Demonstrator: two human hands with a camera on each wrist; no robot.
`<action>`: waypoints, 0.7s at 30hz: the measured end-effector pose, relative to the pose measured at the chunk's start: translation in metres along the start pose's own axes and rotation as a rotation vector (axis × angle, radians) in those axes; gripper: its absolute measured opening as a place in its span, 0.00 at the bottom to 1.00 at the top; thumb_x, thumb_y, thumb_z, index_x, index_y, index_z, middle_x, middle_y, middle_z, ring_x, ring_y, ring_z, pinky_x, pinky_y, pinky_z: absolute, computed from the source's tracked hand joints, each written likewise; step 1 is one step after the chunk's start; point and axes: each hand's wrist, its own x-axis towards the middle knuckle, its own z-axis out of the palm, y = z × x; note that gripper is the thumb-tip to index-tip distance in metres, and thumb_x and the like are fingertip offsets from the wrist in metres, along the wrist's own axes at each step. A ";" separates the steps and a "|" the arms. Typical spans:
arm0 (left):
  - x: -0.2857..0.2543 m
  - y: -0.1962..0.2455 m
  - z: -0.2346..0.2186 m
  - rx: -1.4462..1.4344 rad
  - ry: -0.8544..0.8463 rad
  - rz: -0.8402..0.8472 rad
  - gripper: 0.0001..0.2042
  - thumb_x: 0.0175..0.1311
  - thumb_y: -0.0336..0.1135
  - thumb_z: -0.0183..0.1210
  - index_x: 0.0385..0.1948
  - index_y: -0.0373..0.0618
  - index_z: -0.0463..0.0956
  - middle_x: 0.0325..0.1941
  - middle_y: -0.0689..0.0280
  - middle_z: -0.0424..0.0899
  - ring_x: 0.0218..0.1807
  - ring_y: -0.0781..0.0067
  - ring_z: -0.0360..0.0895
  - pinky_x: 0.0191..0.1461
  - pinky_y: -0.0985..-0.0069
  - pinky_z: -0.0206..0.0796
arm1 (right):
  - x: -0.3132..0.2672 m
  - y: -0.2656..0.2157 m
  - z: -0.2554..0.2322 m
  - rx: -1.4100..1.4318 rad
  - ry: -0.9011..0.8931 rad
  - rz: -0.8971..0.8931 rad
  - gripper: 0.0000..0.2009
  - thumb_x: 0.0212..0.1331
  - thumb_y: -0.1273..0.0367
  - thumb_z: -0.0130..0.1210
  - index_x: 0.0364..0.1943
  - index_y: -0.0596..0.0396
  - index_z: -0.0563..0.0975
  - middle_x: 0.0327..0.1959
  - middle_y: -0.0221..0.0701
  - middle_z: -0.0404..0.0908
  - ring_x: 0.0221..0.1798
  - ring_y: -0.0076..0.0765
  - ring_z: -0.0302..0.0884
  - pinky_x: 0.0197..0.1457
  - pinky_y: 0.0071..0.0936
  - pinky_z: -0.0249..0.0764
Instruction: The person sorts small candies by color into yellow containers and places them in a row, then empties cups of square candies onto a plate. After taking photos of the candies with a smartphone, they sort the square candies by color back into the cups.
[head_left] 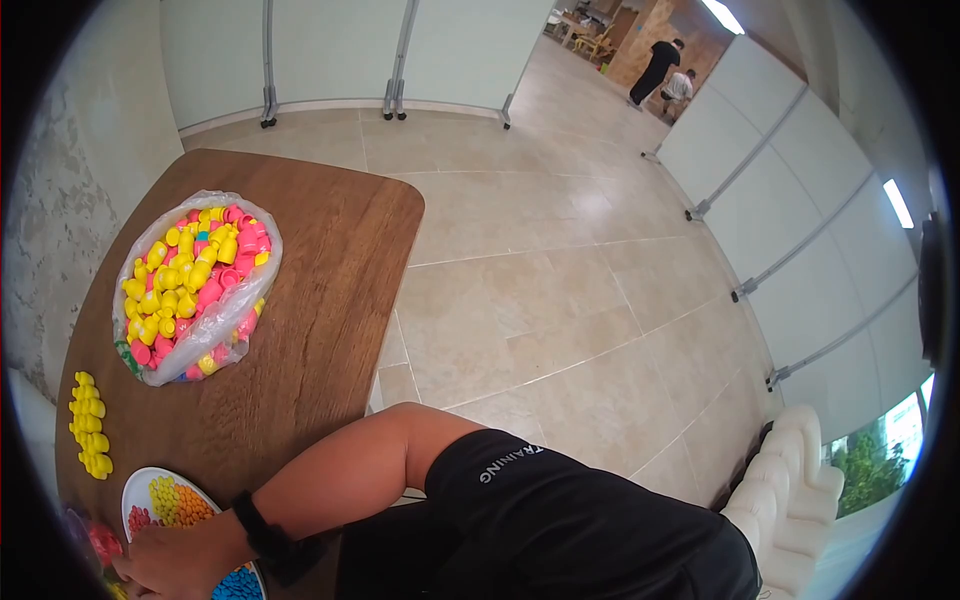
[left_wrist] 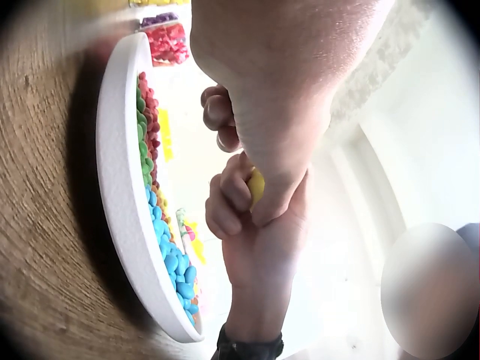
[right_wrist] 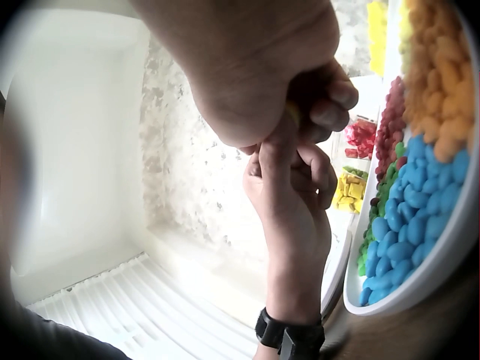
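My left hand [left_wrist: 262, 97] [right_wrist: 291, 199] and right hand [left_wrist: 255, 232] [right_wrist: 262, 75] meet, fingers curled, around a small yellow piece [left_wrist: 256, 186] [right_wrist: 292, 113], mostly hidden by them. In the head view my right hand [head_left: 180, 560] is over the edge of a white oval plate [head_left: 128, 490] [left_wrist: 116, 180] [right_wrist: 405, 304]; my left hand cannot be made out there. Sorted small pieces in red, yellow, orange, green and blue [head_left: 237, 584] [left_wrist: 178, 264] [right_wrist: 409, 225] lie on the plate.
A plastic bag [head_left: 275, 235] full of yellow and pink bottle-shaped pieces stands on the brown table [head_left: 320, 260]. Yellow pieces [head_left: 90, 425] line up near the left edge. Clear packs of red pieces [left_wrist: 166, 41] [right_wrist: 360, 138] and yellow pieces [right_wrist: 349, 192] are beyond the plate.
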 end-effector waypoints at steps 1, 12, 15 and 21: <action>0.002 0.004 0.002 0.000 0.000 0.000 0.13 0.62 0.32 0.77 0.42 0.35 0.85 0.50 0.53 0.90 0.44 0.64 0.86 0.43 0.69 0.79 | -0.001 -0.004 -0.004 0.065 0.027 0.002 0.24 0.72 0.45 0.55 0.33 0.53 0.82 0.36 0.48 0.89 0.35 0.59 0.87 0.33 0.47 0.79; 0.003 0.028 -0.005 -0.062 -0.017 -0.099 0.20 0.65 0.32 0.75 0.55 0.31 0.83 0.53 0.52 0.90 0.47 0.64 0.87 0.48 0.72 0.81 | 0.008 0.006 0.008 0.179 0.135 0.030 0.20 0.67 0.53 0.56 0.28 0.56 0.82 0.31 0.46 0.88 0.31 0.57 0.86 0.35 0.48 0.79; -0.003 0.013 -0.006 0.002 -0.055 -0.053 0.21 0.65 0.32 0.75 0.56 0.30 0.83 0.54 0.51 0.90 0.44 0.67 0.86 0.45 0.73 0.80 | 0.006 0.007 0.009 0.186 0.148 0.038 0.19 0.66 0.56 0.56 0.26 0.57 0.82 0.30 0.46 0.88 0.29 0.57 0.85 0.35 0.48 0.79; -0.005 0.011 0.001 -0.110 0.077 -0.120 0.21 0.64 0.33 0.76 0.54 0.31 0.83 0.44 0.56 0.89 0.36 0.72 0.81 0.37 0.75 0.75 | 0.006 0.011 0.012 0.167 0.191 0.034 0.17 0.63 0.60 0.56 0.24 0.59 0.83 0.27 0.45 0.87 0.27 0.56 0.84 0.36 0.48 0.79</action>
